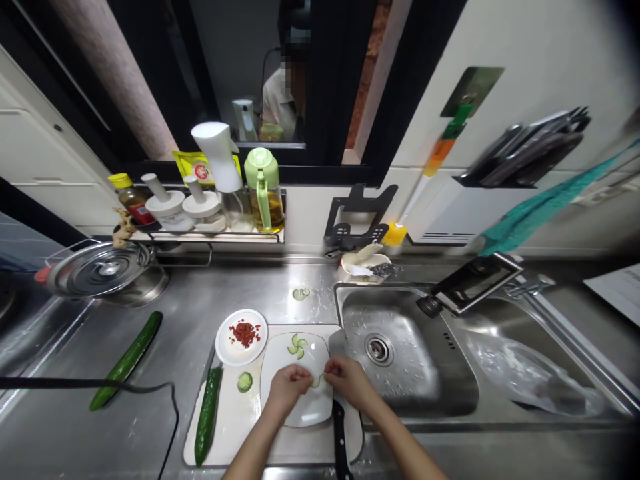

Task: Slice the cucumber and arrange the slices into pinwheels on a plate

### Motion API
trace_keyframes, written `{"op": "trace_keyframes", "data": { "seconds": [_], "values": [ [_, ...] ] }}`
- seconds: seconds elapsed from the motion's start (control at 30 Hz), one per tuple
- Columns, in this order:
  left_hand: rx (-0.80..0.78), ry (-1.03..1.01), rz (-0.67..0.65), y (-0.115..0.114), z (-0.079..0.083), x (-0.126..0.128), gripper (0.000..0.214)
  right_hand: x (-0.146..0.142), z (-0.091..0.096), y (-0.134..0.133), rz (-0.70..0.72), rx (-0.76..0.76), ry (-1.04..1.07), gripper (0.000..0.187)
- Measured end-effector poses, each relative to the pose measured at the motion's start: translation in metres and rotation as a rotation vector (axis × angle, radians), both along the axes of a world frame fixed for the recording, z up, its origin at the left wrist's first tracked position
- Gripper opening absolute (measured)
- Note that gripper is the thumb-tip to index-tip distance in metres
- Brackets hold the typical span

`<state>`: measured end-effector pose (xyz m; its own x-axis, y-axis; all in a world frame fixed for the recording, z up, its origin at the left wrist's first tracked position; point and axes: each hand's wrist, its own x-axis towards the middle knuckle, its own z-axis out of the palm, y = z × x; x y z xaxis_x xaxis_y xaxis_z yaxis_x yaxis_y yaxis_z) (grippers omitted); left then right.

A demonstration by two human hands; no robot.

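Note:
My left hand [289, 388] and my right hand [347, 379] meet over a white square plate [305, 413], fingers pinched together on a thin cucumber slice [317, 381] between them. Farther back on the plate lies a small flower of cucumber slices [297, 345]. The plate rests on a white cutting board [235, 427]. On the board's left part lie a cut cucumber [207, 415] and one round cucumber slice [245, 381]. A black-handled knife [340, 440] lies at the board's right edge, just under my right wrist.
A small round plate with red bits [241, 337] sits behind the board. A whole cucumber [127, 361] lies left on the steel counter, above a black cable [90, 385]. The sink [400, 347] opens to the right. A pot lid [97, 270] and a condiment rack [210, 233] stand behind.

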<state>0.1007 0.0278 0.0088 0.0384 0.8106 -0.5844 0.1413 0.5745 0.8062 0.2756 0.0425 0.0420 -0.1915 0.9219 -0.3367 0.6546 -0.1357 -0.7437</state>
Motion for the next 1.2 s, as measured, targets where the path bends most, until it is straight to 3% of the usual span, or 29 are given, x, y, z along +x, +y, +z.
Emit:
{"op": "trace_keyframes", "data": {
  "seconds": [0.17, 0.37, 0.87, 1.0, 1.2],
  "values": [
    [0.091, 0.203, -0.066, 0.002, 0.000, 0.009, 0.006, 0.000, -0.003, 0.010, 0.063, 0.052, -0.200, 0.009],
    [0.177, 0.472, -0.202, 0.001, 0.004, 0.020, 0.010, -0.006, 0.003, 0.016, 0.117, 0.088, -0.438, 0.013],
    [0.257, 0.623, -0.271, -0.005, 0.005, 0.024, 0.015, -0.014, 0.004, 0.009, 0.143, 0.153, -0.581, 0.011],
    [0.307, 0.585, -0.285, -0.007, 0.001, 0.024, 0.017, -0.011, 0.006, -0.004, 0.094, 0.172, -0.595, 0.015],
    [0.317, 0.577, -0.301, -0.008, -0.001, 0.024, 0.018, -0.014, -0.005, -0.050, 0.120, 0.216, -0.642, 0.028]
  ]
}}
